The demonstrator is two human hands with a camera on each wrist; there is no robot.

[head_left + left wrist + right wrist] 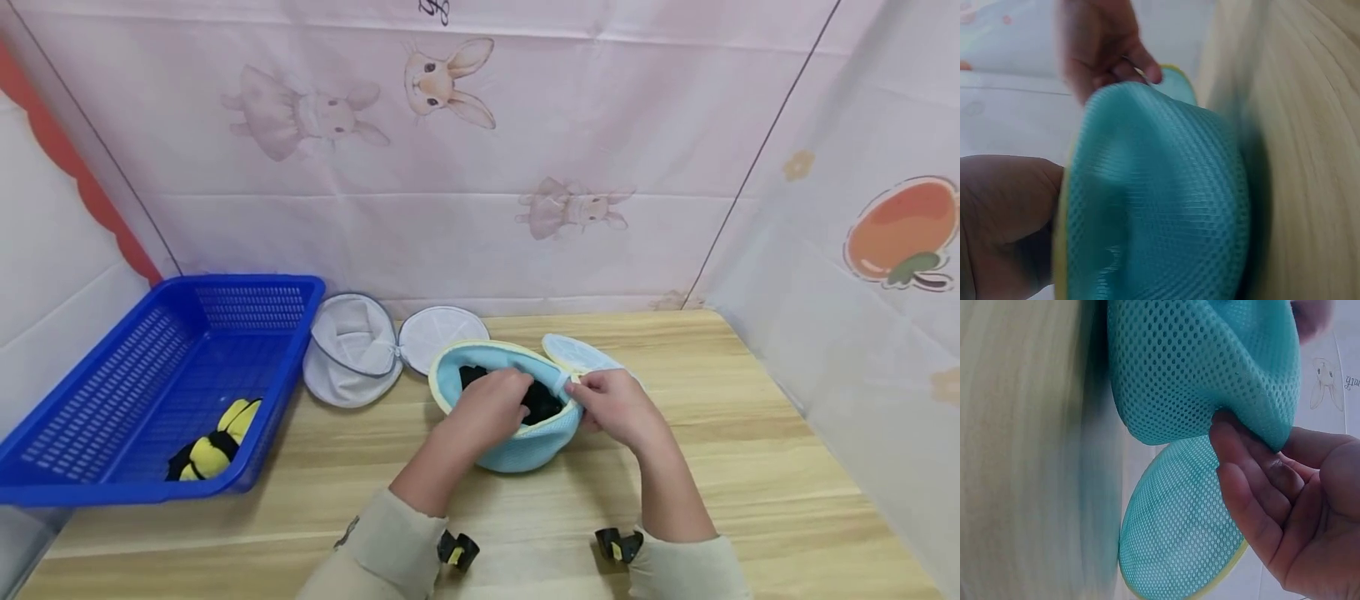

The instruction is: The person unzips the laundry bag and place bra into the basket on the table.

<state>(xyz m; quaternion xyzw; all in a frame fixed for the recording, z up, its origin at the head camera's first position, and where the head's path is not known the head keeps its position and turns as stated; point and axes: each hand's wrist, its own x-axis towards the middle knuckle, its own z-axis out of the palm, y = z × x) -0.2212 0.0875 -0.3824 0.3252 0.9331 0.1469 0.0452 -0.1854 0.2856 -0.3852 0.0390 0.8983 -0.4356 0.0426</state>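
A light-blue mesh laundry bag (528,450) with yellow trim stands on the table, its round lid (581,353) folded back to the right. Black cloth (542,403) lies inside the bag. My left hand (491,404) reaches over the near rim into the opening, at the black cloth; its fingertips are hidden, so whether they grip the cloth does not show. With thumb and fingers, my right hand (618,404) pinches the bag's rim on the right, near the lid's hinge. The right wrist view shows the mesh (1204,369) folded between this hand's thumb and fingers.
On the left is a blue plastic basket (258,450) holding a yellow-and-black striped cloth bundle (213,446). A white mesh bag (348,379) with its round lid (442,333) open stands behind, between basket and blue bag. Printed wall sheets (450,250) border the wooden table (750,467).
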